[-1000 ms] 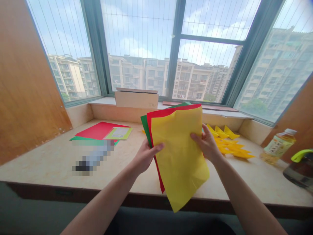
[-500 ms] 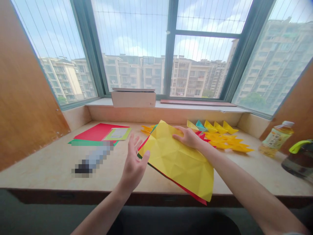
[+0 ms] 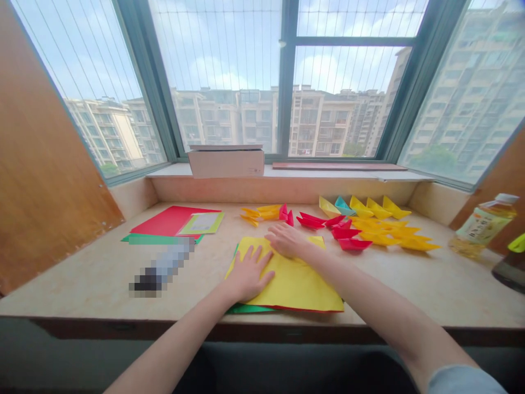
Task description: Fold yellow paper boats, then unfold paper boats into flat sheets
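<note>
Nearest the person, the left hand (image 3: 248,276) lies flat and open on a yellow sheet (image 3: 303,284), its fingers spread and pointing away from the body, pressing down without gripping anything. The right hand (image 3: 287,241) is open too, its fingers together and reaching leftward along the sheet's far edge, also holding nothing. The sheet lies directly under both hands at the front of the counter (image 3: 410,290), in the lower middle of the view. Its long axis seems to run left to right, though the wide lens makes this hard to be sure of. The left hand is nearer its front edge, the right hand its far edge. Two more sheets show beneath it: a red sheet (image 3: 311,310) along the lower right edge and a green sheet (image 3: 246,309) at the lower left, making three in the stack. To the left lies one pixelated object (image 3: 159,268), too blurred to name. Beyond it, at the counter's left, are another red sheet (image 3: 172,220), another green sheet (image 3: 159,239) and a pale green packet (image 3: 200,223). Across the back runs a crowd of folded paper boats (image 3: 348,219), about twenty, mostly yellow, with some red and one teal. At far right stands one oil bottle (image 3: 484,227). Farther still, one box (image 3: 225,162) sits on the sill before the window (image 3: 287,82).
</note>
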Action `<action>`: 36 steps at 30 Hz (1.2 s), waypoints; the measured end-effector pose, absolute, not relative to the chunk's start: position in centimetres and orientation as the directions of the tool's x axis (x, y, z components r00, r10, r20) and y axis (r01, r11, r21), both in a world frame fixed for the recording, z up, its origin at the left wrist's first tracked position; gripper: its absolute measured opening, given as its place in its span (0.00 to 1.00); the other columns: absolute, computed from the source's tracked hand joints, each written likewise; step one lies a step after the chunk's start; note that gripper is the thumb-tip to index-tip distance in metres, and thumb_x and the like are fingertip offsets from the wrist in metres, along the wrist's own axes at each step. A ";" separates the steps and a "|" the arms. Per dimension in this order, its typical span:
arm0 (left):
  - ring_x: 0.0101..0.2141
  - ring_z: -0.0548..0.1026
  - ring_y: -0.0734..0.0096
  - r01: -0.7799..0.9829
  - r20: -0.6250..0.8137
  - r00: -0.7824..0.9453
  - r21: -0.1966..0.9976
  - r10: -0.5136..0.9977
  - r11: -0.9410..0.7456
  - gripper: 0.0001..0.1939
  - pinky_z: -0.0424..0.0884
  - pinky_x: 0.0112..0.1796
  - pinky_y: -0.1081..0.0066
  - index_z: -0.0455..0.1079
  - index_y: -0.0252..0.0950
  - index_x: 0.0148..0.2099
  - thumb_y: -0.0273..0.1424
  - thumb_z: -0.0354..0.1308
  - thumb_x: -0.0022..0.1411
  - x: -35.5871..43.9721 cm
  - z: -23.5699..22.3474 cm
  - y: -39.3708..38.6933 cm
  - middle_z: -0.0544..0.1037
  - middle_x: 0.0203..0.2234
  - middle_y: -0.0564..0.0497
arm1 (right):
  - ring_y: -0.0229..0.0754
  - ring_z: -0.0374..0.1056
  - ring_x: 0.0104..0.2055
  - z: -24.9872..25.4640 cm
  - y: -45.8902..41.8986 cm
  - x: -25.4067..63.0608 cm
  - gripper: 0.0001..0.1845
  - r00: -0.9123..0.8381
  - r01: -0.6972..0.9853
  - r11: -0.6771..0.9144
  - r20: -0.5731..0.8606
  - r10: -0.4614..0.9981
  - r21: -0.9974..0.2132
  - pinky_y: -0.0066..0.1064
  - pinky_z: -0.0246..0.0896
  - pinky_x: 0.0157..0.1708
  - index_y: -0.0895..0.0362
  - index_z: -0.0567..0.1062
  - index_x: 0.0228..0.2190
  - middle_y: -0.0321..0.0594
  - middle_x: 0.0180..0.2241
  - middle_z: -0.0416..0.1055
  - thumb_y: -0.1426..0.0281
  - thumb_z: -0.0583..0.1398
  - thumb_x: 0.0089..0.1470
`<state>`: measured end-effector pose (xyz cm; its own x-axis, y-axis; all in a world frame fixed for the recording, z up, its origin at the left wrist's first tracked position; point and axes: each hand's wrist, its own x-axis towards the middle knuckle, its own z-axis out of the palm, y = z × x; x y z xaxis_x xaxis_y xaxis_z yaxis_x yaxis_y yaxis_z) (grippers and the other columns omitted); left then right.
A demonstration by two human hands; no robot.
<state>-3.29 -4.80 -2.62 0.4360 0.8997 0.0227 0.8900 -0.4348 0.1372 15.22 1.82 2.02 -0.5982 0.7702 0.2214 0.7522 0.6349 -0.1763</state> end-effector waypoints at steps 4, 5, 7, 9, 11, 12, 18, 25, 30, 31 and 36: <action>0.67 0.49 0.37 0.904 0.047 0.406 0.122 0.912 -0.409 0.29 0.42 0.58 0.32 0.55 0.53 0.69 0.50 0.40 0.69 -3.3 -2.9 -4.7 0.55 0.68 0.40 | 0.56 0.60 0.62 0.3 -0.9 17.2 0.22 -0.597 0.765 0.623 0.182 0.781 -0.162 0.52 0.54 0.60 0.57 0.71 0.55 0.54 0.61 0.63 0.59 0.55 0.65; 0.67 0.49 0.37 0.903 0.051 0.407 0.124 0.912 -0.411 0.29 0.42 0.58 0.32 0.55 0.53 0.69 0.50 0.39 0.69 -3.2 -2.9 -4.7 0.55 0.68 0.39 | 0.58 0.56 0.65 -0.2 -1.9 18.1 0.28 -0.597 0.769 0.617 0.156 0.787 -0.168 0.53 0.49 0.63 0.56 0.69 0.58 0.55 0.64 0.59 0.54 0.54 0.65; 0.67 0.49 0.37 0.900 0.056 0.408 0.139 0.911 -0.412 0.29 0.42 0.58 0.33 0.54 0.53 0.69 0.51 0.39 0.69 -3.0 -3.1 -4.8 0.54 0.68 0.40 | 0.58 0.47 0.69 -1.2 -3.7 19.8 0.35 -0.616 0.761 0.611 0.052 0.786 -0.216 0.55 0.38 0.66 0.52 0.59 0.65 0.51 0.68 0.52 0.48 0.48 0.64; 0.67 0.49 0.38 0.900 0.058 0.405 0.153 0.912 -0.409 0.30 0.41 0.59 0.34 0.53 0.52 0.70 0.50 0.40 0.69 -2.7 -3.3 -4.8 0.53 0.69 0.41 | 0.54 0.40 0.72 -1.7 -5.0 21.1 0.36 -0.610 0.770 0.589 -0.011 0.793 -0.247 0.55 0.33 0.67 0.51 0.52 0.68 0.49 0.69 0.47 0.48 0.44 0.65; 0.67 0.47 0.39 0.900 0.055 0.404 0.157 0.913 -0.407 0.30 0.40 0.59 0.34 0.52 0.52 0.70 0.51 0.40 0.69 -2.4 -3.5 -4.9 0.52 0.69 0.41 | 0.54 0.38 0.72 -1.8 -5.6 21.6 0.37 -0.591 0.786 0.566 -0.032 0.806 -0.248 0.53 0.33 0.67 0.53 0.51 0.68 0.50 0.70 0.44 0.48 0.43 0.65; 0.68 0.47 0.39 0.901 0.053 0.402 0.158 0.914 -0.405 0.30 0.39 0.59 0.34 0.52 0.52 0.70 0.51 0.40 0.69 -2.3 -3.5 -4.9 0.52 0.69 0.41 | 0.54 0.39 0.72 -1.6 -5.7 21.7 0.37 -0.584 0.792 0.560 -0.033 0.811 -0.244 0.53 0.33 0.67 0.54 0.52 0.68 0.51 0.70 0.44 0.48 0.44 0.65; 0.67 0.47 0.38 0.922 0.041 0.358 0.145 0.933 -0.360 0.31 0.40 0.57 0.30 0.52 0.50 0.70 0.51 0.40 0.69 -2.3 -3.2 -4.8 0.51 0.69 0.37 | 0.59 0.41 0.71 -0.5 -6.3 23.1 0.32 -0.474 0.856 0.480 0.078 0.877 -0.190 0.55 0.34 0.67 0.55 0.67 0.61 0.51 0.69 0.48 0.50 0.50 0.64; 0.68 0.47 0.38 0.931 0.045 0.318 0.175 0.947 -0.321 0.31 0.40 0.57 0.29 0.52 0.52 0.70 0.51 0.38 0.69 -2.4 -3.7 -4.0 0.52 0.69 0.40 | 0.57 0.71 0.53 -0.3 -8.6 29.5 0.34 -0.068 0.820 0.088 0.057 0.996 -0.565 0.51 0.63 0.54 0.56 0.65 0.62 0.52 0.52 0.74 0.50 0.52 0.62; 0.67 0.46 0.37 0.937 0.054 0.306 0.162 0.951 -0.310 0.31 0.40 0.56 0.28 0.50 0.53 0.70 0.52 0.37 0.69 -2.4 -4.1 -3.6 0.52 0.69 0.41 | 0.47 0.77 0.38 0.4 -9.7 30.4 0.33 -0.073 0.473 -0.090 -0.141 0.987 -0.876 0.41 0.74 0.40 0.49 0.67 0.61 0.42 0.43 0.80 0.50 0.59 0.58; 0.67 0.47 0.37 0.936 0.054 0.308 0.160 0.950 -0.312 0.31 0.41 0.56 0.28 0.50 0.53 0.70 0.52 0.37 0.69 -2.4 -4.1 -3.6 0.52 0.69 0.41 | 0.48 0.76 0.41 0.7 -10.0 30.1 0.31 -0.106 0.401 -0.098 -0.152 0.983 -0.911 0.41 0.74 0.42 0.47 0.68 0.60 0.41 0.46 0.79 0.50 0.59 0.58; 0.67 0.48 0.38 0.942 0.054 0.297 0.146 0.953 -0.302 0.31 0.42 0.56 0.28 0.51 0.52 0.70 0.50 0.37 0.69 -2.5 -3.8 -3.7 0.52 0.69 0.40 | 0.49 0.74 0.51 2.1 -10.7 28.2 0.29 -0.258 -0.059 -0.194 -0.172 0.951 -0.979 0.48 0.72 0.48 0.43 0.62 0.62 0.42 0.58 0.70 0.52 0.56 0.62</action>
